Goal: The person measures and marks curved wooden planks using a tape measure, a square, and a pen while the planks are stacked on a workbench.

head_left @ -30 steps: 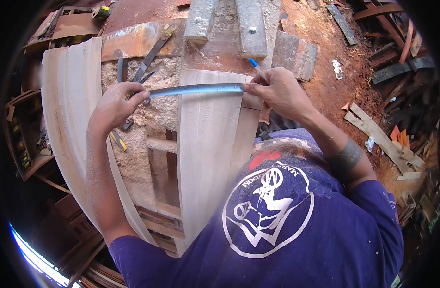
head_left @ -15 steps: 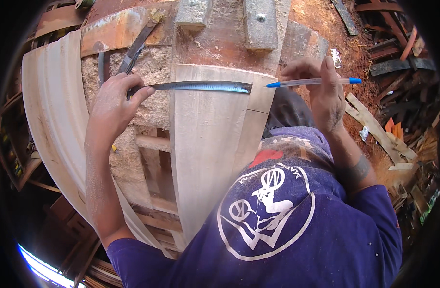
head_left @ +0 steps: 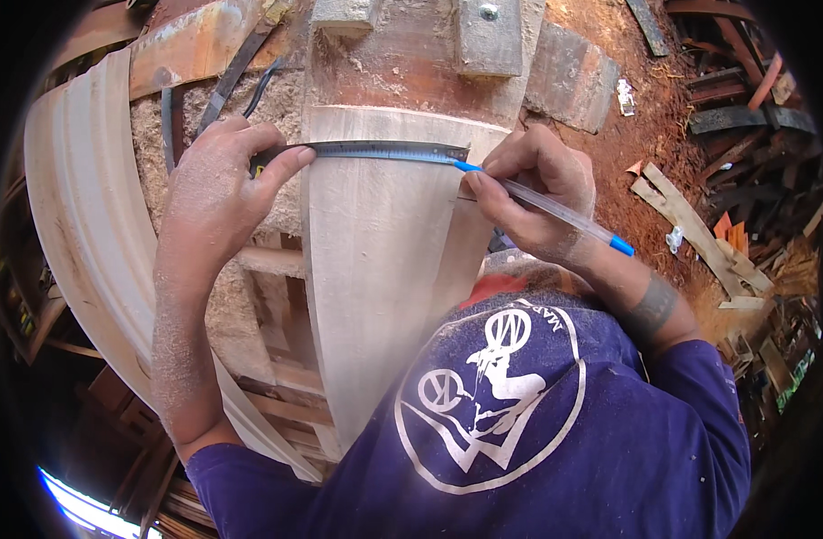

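Near the top middle of the head view: a long, thin, silver metal measuring strip (head_left: 376, 151) with a dark upper edge lies from side to side over a wide, pale, flat wooden board (head_left: 367, 269), close to the board's top end.
Left hand (head_left: 214, 184): thumb and fingers pinch the strip's left end, just past the board's left edge. This hand looks dusty.
Right hand (head_left: 548, 180): right of centre, its fingers are closed on a clear plastic pen (head_left: 560, 207) with a blue tip and a blue back end.
Pen tip: beside the low edge of the strip, near its right end. It is hard to tell if it touches the wood.
Dark line: a short, thin, dark line (head_left: 465, 198) shows on the board, a little below the pen tip.
Left of the frame: a long, pale, curved wooden board (head_left: 92, 207) bends downward.
Top of the frame: a chunky grey block (head_left: 490, 49) sits above the wide board.
Right of the frame: thin, pale wood scraps (head_left: 690, 229) lie on red-brown ground.
Strip trouble: only the left hand clearly pins it, so a push from the pen could swing the right end and put a mark wrong.
Dust trouble: dusty fingers could slip on smooth metal.
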The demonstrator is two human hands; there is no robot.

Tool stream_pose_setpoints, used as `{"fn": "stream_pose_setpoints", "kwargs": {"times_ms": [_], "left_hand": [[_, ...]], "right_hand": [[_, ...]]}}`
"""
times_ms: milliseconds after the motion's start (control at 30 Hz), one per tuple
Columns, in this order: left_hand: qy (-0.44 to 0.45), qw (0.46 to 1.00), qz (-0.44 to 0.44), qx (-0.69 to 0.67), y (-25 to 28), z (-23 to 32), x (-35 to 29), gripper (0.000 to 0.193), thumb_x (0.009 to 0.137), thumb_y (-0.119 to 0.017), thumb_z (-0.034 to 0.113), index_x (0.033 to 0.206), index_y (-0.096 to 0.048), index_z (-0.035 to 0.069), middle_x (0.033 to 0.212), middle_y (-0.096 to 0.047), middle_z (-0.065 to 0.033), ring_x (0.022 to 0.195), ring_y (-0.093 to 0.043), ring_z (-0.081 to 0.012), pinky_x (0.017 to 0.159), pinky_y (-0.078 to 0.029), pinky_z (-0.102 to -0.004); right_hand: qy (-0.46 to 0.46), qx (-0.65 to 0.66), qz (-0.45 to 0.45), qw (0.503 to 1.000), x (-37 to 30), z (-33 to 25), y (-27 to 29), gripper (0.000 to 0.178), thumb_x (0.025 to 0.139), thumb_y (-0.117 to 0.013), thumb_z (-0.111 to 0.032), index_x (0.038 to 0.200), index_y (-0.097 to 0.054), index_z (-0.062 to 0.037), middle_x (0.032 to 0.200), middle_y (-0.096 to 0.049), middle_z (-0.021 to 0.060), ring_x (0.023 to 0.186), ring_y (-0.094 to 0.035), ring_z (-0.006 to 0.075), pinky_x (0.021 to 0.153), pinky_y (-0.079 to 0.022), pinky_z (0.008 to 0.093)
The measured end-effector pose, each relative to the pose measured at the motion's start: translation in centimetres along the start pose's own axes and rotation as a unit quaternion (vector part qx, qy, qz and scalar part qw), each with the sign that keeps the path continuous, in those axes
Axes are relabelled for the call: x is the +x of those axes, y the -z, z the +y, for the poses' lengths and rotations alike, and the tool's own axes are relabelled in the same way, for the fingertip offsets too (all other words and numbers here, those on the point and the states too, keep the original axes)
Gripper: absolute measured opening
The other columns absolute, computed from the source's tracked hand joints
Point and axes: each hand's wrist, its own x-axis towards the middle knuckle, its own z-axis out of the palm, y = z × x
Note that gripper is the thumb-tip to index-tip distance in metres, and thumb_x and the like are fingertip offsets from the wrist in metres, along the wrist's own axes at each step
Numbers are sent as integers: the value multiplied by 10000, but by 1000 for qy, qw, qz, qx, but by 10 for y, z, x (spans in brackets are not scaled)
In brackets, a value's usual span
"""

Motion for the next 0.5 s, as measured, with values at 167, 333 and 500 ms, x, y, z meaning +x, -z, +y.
{"fn": "stream_pose_setpoints", "kwargs": {"times_ms": [167, 333, 500], "left_hand": [[-6, 1000, 15, 22, -7, 1, 0, 363, 911, -758, 363, 967, -763, 5, 885, -668, -144, 877, -635, -313, 803, -485, -437], [3, 1000, 18, 15, -4, 7, 0, 381, 901, -757, 397, 955, -767, 20, 880, -658, -140, 882, -640, -309, 804, -495, -435], [2, 999, 32, 21, -9, 8, -2, 391, 895, -754, 425, 949, -771, 38, 874, -643, -131, 884, -646, -300, 795, -505, -441]], "right_hand": [[120, -99, 8, 988, 7, 2, -4, 239, 816, -824, -150, 718, -611, -106, 590, -615, 73, 552, -649, 280, 544, -521, 365], [182, -117, 13, 976, 14, 4, -8, 330, 844, -760, 26, 697, -484, -77, 638, -652, 82, 468, -578, 159, 441, -430, 299], [196, -129, 19, 972, 13, 9, -10, 338, 852, -752, 26, 698, -471, -82, 643, -649, 90, 467, -580, 183, 440, -430, 308]]}}
